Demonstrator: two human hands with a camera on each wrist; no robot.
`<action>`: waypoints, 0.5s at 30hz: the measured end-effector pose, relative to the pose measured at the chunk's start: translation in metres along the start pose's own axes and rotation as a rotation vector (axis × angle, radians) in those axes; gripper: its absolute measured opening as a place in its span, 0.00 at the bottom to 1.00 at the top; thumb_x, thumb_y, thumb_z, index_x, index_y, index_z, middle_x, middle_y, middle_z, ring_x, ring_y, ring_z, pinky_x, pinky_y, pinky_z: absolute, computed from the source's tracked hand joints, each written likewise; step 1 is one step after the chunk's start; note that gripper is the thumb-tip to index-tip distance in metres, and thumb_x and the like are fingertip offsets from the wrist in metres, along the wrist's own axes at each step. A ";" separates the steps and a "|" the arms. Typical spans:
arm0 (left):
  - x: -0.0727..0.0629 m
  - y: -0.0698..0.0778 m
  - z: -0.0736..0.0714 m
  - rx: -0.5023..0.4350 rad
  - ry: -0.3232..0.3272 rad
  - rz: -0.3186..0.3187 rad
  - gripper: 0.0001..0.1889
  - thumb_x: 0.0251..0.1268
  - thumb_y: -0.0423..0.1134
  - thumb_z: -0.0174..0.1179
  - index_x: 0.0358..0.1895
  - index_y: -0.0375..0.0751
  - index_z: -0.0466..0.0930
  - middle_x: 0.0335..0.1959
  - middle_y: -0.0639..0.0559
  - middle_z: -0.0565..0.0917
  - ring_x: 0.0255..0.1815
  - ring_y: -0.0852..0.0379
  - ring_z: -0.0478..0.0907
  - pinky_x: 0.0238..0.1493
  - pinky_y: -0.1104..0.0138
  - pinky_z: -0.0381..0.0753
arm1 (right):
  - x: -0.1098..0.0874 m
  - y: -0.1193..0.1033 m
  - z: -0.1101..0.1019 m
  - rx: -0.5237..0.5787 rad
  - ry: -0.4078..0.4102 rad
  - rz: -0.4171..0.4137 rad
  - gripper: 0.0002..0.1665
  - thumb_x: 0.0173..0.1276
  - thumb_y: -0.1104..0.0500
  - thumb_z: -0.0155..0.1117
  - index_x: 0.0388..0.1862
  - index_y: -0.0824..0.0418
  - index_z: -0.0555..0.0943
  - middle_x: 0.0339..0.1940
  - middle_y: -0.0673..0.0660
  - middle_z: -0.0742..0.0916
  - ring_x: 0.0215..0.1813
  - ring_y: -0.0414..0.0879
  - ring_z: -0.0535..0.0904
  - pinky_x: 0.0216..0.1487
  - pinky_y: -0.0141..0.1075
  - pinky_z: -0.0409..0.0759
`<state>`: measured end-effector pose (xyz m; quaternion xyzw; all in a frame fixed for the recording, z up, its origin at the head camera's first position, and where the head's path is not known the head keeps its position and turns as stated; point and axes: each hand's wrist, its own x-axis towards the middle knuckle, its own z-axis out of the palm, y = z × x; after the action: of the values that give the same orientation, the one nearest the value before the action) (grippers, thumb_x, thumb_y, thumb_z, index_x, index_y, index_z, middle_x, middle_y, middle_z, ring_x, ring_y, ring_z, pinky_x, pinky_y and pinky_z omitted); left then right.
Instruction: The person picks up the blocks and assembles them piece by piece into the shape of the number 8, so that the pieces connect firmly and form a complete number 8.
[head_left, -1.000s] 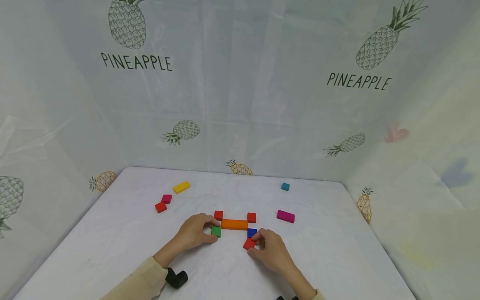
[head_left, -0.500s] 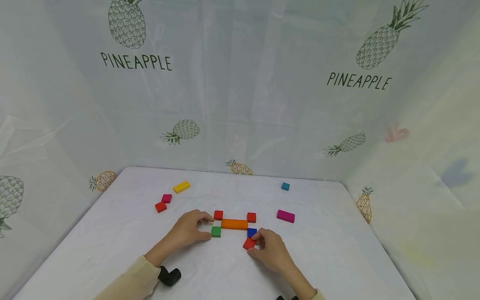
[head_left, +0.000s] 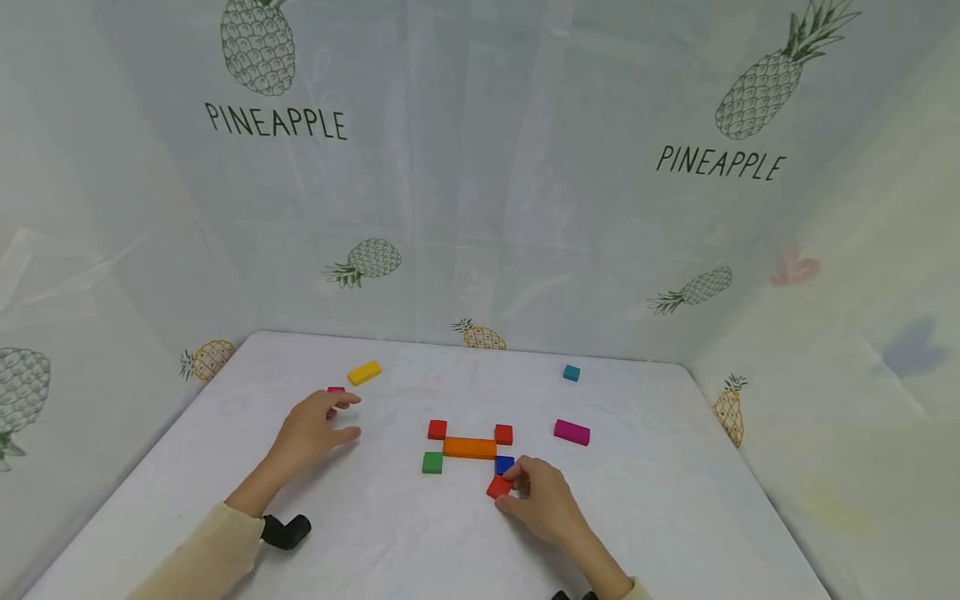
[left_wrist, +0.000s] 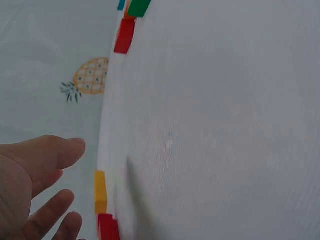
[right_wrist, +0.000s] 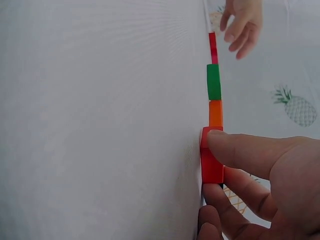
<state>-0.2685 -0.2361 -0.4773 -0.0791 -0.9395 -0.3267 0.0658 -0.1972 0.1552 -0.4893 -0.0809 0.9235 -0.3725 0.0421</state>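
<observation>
My right hand pinches a red block between thumb and fingers, close below a blue block. An orange bar lies in the middle, with one red block at its upper left corner and another red block at its upper right. At the bar's lower left sits a green block. Over the left part of the table, my left hand holds nothing, thumb and fingers spread apart. It mostly covers a pink block; the red block beside that one is hidden in the head view.
A yellow bar lies at the back left, beyond my left hand. On the right are a magenta bar and, farther back, a small teal block. A pineapple-printed curtain hangs behind the white table.
My left hand has let go of the green block and moved left toward the pink and red blocks. My right hand stays at its red block.
</observation>
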 end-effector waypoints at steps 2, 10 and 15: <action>0.001 -0.009 -0.007 0.010 0.014 -0.024 0.26 0.62 0.41 0.76 0.64 0.42 0.84 0.56 0.38 0.83 0.53 0.41 0.79 0.53 0.47 0.83 | 0.000 0.000 0.000 0.001 -0.001 0.003 0.19 0.61 0.57 0.84 0.45 0.57 0.84 0.35 0.50 0.82 0.41 0.45 0.76 0.40 0.32 0.80; 0.003 -0.035 -0.018 0.055 0.045 -0.092 0.30 0.63 0.42 0.75 0.67 0.38 0.79 0.61 0.33 0.79 0.58 0.36 0.78 0.54 0.41 0.83 | 0.000 0.001 0.000 0.009 -0.003 0.004 0.19 0.61 0.57 0.84 0.45 0.57 0.84 0.35 0.50 0.81 0.41 0.45 0.76 0.39 0.32 0.80; 0.001 -0.045 -0.018 0.041 0.047 -0.101 0.30 0.64 0.44 0.75 0.67 0.36 0.79 0.60 0.32 0.81 0.57 0.35 0.78 0.54 0.40 0.82 | 0.001 0.002 0.001 0.014 -0.001 0.005 0.19 0.61 0.56 0.84 0.45 0.57 0.83 0.35 0.50 0.81 0.41 0.45 0.75 0.39 0.32 0.80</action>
<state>-0.2773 -0.2822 -0.4907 -0.0225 -0.9470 -0.3121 0.0730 -0.1986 0.1561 -0.4914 -0.0784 0.9211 -0.3788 0.0440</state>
